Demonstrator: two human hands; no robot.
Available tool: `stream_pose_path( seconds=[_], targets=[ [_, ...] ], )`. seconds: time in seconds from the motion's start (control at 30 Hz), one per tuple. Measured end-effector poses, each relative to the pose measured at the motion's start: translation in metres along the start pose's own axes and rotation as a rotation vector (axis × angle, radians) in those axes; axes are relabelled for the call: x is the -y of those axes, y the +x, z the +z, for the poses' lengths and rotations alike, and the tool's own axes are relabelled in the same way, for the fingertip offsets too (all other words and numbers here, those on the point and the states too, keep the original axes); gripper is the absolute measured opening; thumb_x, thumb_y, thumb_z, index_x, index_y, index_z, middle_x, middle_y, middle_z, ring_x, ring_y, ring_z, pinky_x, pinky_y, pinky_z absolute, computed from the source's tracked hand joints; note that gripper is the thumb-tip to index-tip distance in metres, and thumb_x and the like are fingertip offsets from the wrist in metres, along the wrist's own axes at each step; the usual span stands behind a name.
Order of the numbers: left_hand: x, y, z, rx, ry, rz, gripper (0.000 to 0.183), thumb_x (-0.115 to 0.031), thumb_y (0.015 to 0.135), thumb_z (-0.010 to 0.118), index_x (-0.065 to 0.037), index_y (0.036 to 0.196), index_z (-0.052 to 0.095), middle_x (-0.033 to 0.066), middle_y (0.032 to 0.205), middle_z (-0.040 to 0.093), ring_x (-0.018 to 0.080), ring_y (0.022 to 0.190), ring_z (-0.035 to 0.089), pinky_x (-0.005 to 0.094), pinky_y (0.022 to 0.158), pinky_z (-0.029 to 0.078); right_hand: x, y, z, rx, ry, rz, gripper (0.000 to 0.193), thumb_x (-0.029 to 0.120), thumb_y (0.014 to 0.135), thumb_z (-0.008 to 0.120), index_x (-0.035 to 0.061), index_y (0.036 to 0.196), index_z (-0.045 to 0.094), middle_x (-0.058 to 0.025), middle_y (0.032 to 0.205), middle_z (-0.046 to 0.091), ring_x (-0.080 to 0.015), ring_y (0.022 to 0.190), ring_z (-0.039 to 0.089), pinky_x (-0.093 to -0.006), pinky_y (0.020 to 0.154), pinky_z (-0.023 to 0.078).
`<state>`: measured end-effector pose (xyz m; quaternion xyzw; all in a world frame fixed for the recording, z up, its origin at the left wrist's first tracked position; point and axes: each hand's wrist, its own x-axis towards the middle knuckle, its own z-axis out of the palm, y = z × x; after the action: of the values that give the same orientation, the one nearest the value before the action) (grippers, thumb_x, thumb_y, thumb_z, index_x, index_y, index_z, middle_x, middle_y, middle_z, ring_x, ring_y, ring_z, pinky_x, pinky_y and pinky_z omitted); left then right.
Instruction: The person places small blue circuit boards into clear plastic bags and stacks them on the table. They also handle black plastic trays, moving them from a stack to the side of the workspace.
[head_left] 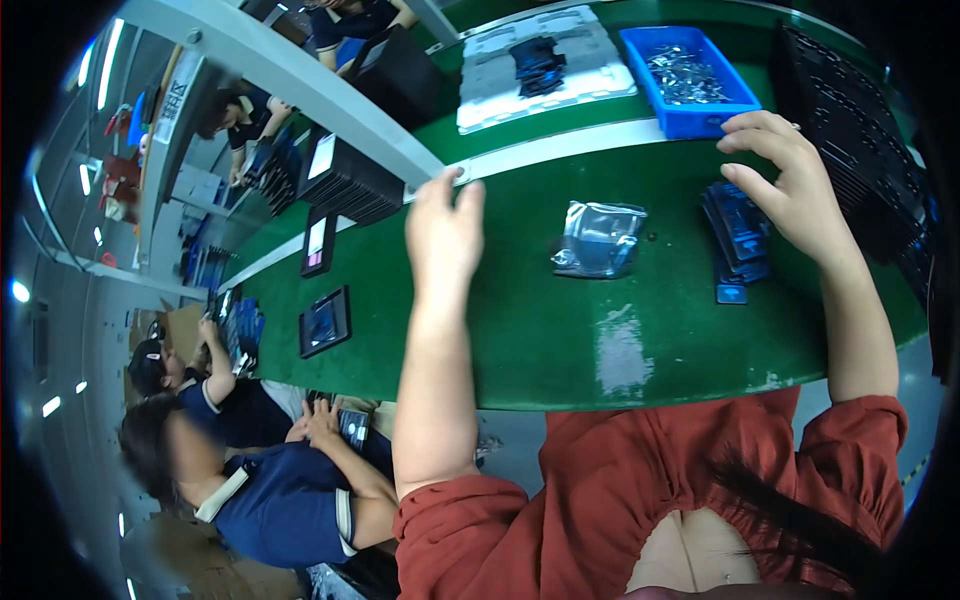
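The left hand (pixel 447 225) is loosely open, thumb a little apart from the fingers, with nothing seen in its grasp; its fingertips are in front of the white rail (pixel 560 143), and whether they touch it I cannot tell; the right hand (pixel 790 185) is open with fingers bent and the thumb well apart, nothing between them, near the corner of a blue bin (pixel 700 122) and over the edge of a pile of dark flat parts (pixel 740 240); contact with either is unclear.

A shiny clear bag (pixel 600 240) lies flat on the green desk (pixel 520 340), between the two hands and left of the pile; the bin, beyond the rail, holds many small metal pieces (pixel 685 75); to its left is a white tray (pixel 480 85) bearing more dark parts (pixel 540 68).

On the desk's left side lies a small black tray (pixel 342 335) with something inside; farther back stands a stack of black trays (pixel 350 185); another tall black stack (pixel 850 120) rises at the far right; a co-worker in a navy shirt (pixel 290 505) sits at the lower left.
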<state>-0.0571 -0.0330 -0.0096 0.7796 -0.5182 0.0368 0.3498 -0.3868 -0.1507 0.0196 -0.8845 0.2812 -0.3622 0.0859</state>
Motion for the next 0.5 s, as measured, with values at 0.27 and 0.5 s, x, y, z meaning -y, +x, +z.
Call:
stream_pose_path(
  seconds=[0.27, 0.5],
  targets=[
    [0.203, -0.019, -0.133, -0.107, 0.851, -0.819, 0.058, -0.037, 0.074, 0.065, -0.013, 0.125, 0.052, 0.012, 0.126, 0.052, 0.032, 0.115, 0.051, 0.0467, 0.093, 0.044, 0.02, -0.006, 0.008, 0.069, 0.047, -0.113, 0.019, 0.006, 0.071, 0.067, -0.0016, 0.088, 0.061, -0.0117, 0.1, 0.058, -0.0299, 0.094, 0.056, -0.0376, 0.081, 0.046],
    [0.314, -0.049, -0.168, 0.162, 0.404, -0.341, 0.057, -0.021, 0.08, 0.062, -0.018, 0.134, 0.045, 0.0161, 0.142, 0.036, 0.0318, 0.131, 0.034, 0.0382, 0.105, 0.033, 0.02, -0.007, 0.012, 0.15, 0.106, -0.157, 0.017, 0.005, 0.072, 0.066, -0.0026, 0.085, 0.06, -0.0125, 0.098, 0.057, -0.0303, 0.092, 0.056, -0.0388, 0.081, 0.045]
  ],
)
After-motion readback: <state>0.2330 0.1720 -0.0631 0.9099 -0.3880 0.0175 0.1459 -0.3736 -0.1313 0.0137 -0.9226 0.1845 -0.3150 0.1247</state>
